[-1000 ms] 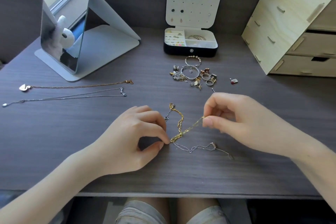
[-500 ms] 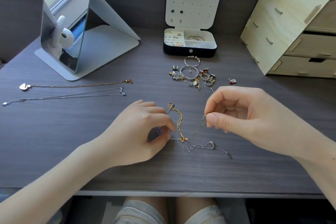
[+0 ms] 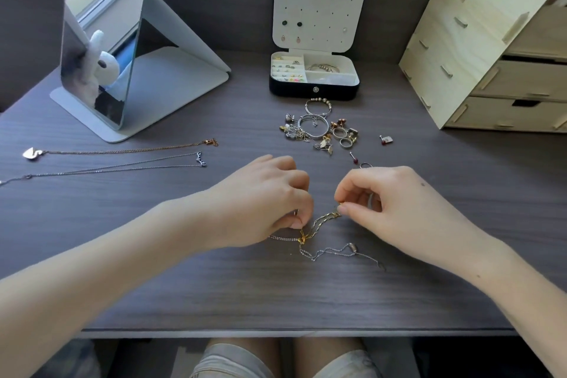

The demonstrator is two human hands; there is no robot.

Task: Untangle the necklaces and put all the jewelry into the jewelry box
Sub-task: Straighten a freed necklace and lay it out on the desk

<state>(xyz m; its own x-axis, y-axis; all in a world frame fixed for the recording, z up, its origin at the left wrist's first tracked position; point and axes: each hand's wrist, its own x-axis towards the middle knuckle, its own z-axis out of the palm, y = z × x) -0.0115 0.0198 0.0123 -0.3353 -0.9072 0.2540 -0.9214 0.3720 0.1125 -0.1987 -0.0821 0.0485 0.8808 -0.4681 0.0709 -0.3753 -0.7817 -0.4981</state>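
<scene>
A gold chain (image 3: pixel 319 224) and a thin silver chain (image 3: pixel 329 252) lie tangled on the dark desk between my hands. My left hand (image 3: pixel 264 202) pinches the tangle at its left end, where gold and silver cross. My right hand (image 3: pixel 389 205) pinches the gold chain's upper right end. The silver chain trails right to a small clasp (image 3: pixel 351 246). Two straightened necklaces (image 3: pixel 122 152) (image 3: pixel 116 168) lie at the left. The open jewelry box (image 3: pixel 314 89) stands at the back, holding rings and a bracelet, with earrings on its lid.
A pile of loose rings, bangles and charms (image 3: pixel 319 130) sits in front of the box, with small studs (image 3: pixel 386 140) to its right. A standing mirror (image 3: pixel 101 49) is at the back left, a wooden drawer unit (image 3: pixel 491 49) at the back right.
Both hands have come closer together and nearer to me. The gold chain, earlier standing in an upright loop, now stretches short and flat between my fingertips.
</scene>
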